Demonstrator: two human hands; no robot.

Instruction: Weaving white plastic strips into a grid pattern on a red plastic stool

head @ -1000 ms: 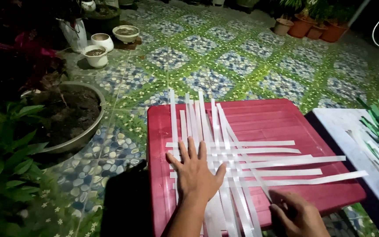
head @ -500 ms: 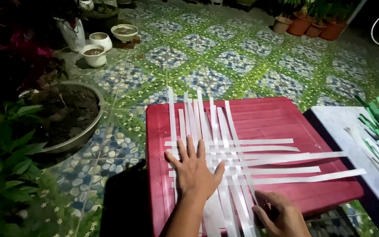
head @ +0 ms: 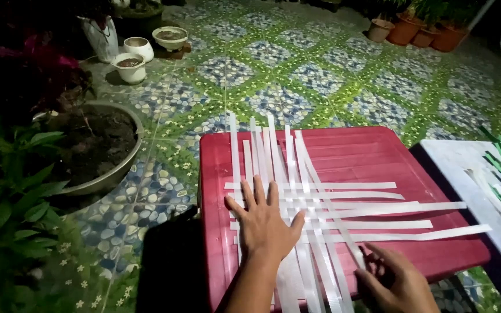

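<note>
Left hand (head: 265, 223) flat, fingers spread, pressing woven white strips (head: 320, 203) on red table (head: 378, 156). Right hand (head: 398, 281) pinches one lengthwise strip's (head: 352, 246) near end at table's front edge. Right fingertips partly hidden; strips' near ends cut off by frame.

No packages, labels, signs or screens visible anywhere in view.
</note>
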